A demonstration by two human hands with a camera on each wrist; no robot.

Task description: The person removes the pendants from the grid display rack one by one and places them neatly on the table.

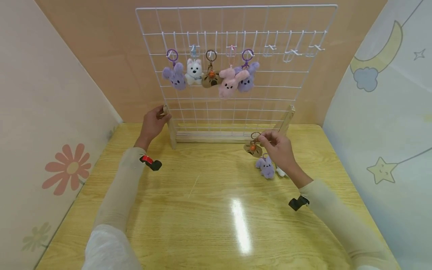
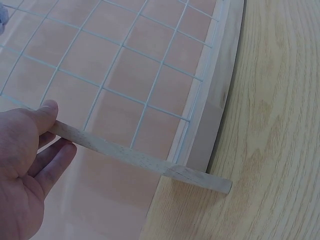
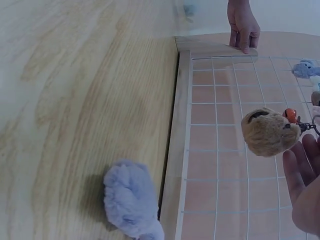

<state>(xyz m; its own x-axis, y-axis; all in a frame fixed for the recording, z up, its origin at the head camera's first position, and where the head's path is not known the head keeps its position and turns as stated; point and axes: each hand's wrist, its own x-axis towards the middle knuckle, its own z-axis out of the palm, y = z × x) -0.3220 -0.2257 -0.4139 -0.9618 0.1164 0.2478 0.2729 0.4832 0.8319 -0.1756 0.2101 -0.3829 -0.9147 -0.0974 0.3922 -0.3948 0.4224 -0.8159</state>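
Right hand [image 1: 279,149] pinches the round brown plush keychain with orange bell [image 1: 253,149] near its top; advisable: let it dangle freely (left hand [image 1: 153,122] gripping pale wooden upright [image 2: 142,159], for steadiness).

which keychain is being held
The brown keychain in the right hand; its brown lookalike hangs on the wire rack, others hang there or rest on the table.

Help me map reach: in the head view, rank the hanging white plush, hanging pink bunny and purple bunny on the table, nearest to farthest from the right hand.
1. Purple bunny: below-left of the right hand.
2. Pink bunny: hanging, upper left.
3. White plush: hanging, farther left.
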